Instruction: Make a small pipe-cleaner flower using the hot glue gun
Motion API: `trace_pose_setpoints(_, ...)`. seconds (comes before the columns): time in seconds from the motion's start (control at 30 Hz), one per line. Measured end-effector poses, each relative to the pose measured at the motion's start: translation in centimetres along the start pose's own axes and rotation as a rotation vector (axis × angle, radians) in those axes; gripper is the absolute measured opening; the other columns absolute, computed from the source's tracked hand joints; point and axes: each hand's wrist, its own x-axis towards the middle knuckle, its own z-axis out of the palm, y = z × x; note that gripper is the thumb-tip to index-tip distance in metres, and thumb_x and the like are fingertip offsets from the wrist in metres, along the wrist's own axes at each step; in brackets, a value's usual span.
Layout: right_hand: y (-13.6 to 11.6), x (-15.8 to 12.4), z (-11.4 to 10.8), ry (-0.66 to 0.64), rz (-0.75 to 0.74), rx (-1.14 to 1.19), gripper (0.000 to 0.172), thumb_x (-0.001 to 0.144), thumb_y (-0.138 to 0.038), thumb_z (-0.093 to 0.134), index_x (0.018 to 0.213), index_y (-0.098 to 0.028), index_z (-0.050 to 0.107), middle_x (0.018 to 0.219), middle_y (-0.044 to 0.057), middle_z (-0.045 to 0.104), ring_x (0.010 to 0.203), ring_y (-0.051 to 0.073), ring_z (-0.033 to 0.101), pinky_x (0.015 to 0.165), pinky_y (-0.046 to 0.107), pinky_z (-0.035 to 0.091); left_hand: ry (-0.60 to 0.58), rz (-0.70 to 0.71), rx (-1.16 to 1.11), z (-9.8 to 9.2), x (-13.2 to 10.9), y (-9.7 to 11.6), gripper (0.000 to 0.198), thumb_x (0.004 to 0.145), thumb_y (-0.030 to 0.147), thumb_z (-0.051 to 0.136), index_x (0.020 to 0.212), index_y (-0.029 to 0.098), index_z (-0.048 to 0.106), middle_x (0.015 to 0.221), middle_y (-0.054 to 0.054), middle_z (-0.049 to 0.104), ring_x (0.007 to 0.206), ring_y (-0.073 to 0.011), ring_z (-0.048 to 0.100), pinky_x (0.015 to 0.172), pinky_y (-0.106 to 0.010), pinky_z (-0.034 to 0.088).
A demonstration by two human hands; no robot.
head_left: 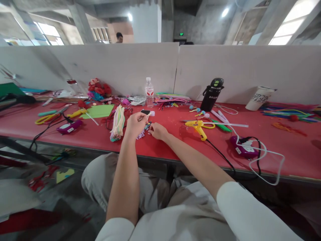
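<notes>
My left hand (136, 123) is closed in a pinch on a small pom-pom flower (152, 113), pale lilac with a thin whitish stem. Close beside it, low over the table, my right hand (158, 131) has its fingers curled together; whatever is in them is too small to make out. Between and under the hands lie little lavender pieces (140, 135) and some blue bits. A bundle of pastel fuzzy pipe cleaners (117, 123) lies just left of my left hand. Behind that hand a dark flat object (145, 112) is partly covered.
A yellow glue gun (198, 126) with a cord lies at right, near a purple power block (243, 147). Several small pom-pom flowers (200, 113) lie beyond it. A water bottle (149, 93), black flask (212, 94) and white cup (259, 98) stand towards the partition (112, 63).
</notes>
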Motion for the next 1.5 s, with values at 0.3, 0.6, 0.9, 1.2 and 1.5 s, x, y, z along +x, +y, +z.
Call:
trace_pose_setpoints(0.3, 0.8, -1.8, -1.0, 0.133, -0.039, 0.31, 0.007, 0.087, -0.021, 0.053, 0.087, -0.016, 0.058, 0.081, 0.004, 0.064, 0.072, 0.014, 0.056, 0.07, 0.026, 0.044, 0.008, -0.044, -0.078, 1.6, -0.2, -0.1, 0.019, 0.082, 0.034, 0.055, 0.08, 0.017, 0.062, 0.066, -0.002, 0.067, 0.056, -0.0137, 0.059, 0.057, -0.023, 0.043)
trace_pose_setpoints(0.6, 6.7, -8.4, -7.2, 0.289, -0.032, 0.677, 0.027, 0.077, -0.041, 0.065, 0.083, -0.015, 0.071, 0.075, 0.005, 0.069, 0.069, 0.016, 0.06, 0.068, 0.029, 0.047, -0.107, -0.02, -0.333, 10.0, -2.1, 0.7, 0.016, 0.089, 0.034, 0.05, 0.087, 0.019, 0.053, 0.07, -0.002, 0.067, 0.051, -0.011, 0.056, 0.055, -0.023, 0.044)
trace_pose_setpoints(0.9, 7.3, -9.2, -6.4, 0.322, 0.011, 0.691, 0.033, 0.072, -0.048, 0.072, 0.068, -0.015, 0.068, 0.058, -0.001, 0.057, 0.052, 0.01, 0.041, 0.049, 0.025, 0.031, -0.159, 0.084, -0.172, 10.8, -3.7, 1.0, 0.019, 0.091, 0.037, 0.049, 0.086, 0.02, 0.055, 0.069, -0.001, 0.064, 0.059, -0.0133, 0.06, 0.061, -0.024, 0.044)
trace_pose_setpoints(1.2, 6.7, -9.6, -6.4, 0.307, -0.029, 0.66, 0.032, 0.076, -0.047, 0.068, 0.067, -0.016, 0.065, 0.058, -0.002, 0.053, 0.053, 0.01, 0.039, 0.051, 0.025, 0.031, -0.165, 0.148, -0.076, 10.7, -3.8, 1.7, 0.011, 0.09, 0.025, 0.05, 0.081, 0.02, 0.055, 0.079, -0.003, 0.065, 0.077, -0.0161, 0.062, 0.071, -0.026, 0.044)
trace_pose_setpoints(1.5, 7.0, -9.7, -6.3, 0.311, 0.028, 0.777, 0.028, 0.077, -0.043, 0.066, 0.078, -0.016, 0.072, 0.065, 0.0, 0.061, 0.062, 0.013, 0.052, 0.061, 0.026, 0.042, -0.212, 0.108, -0.058, 11.0, -4.1, 1.7, 0.018, 0.094, 0.032, 0.046, 0.082, 0.02, 0.052, 0.082, -0.005, 0.065, 0.078, -0.0177, 0.061, 0.07, -0.028, 0.042)
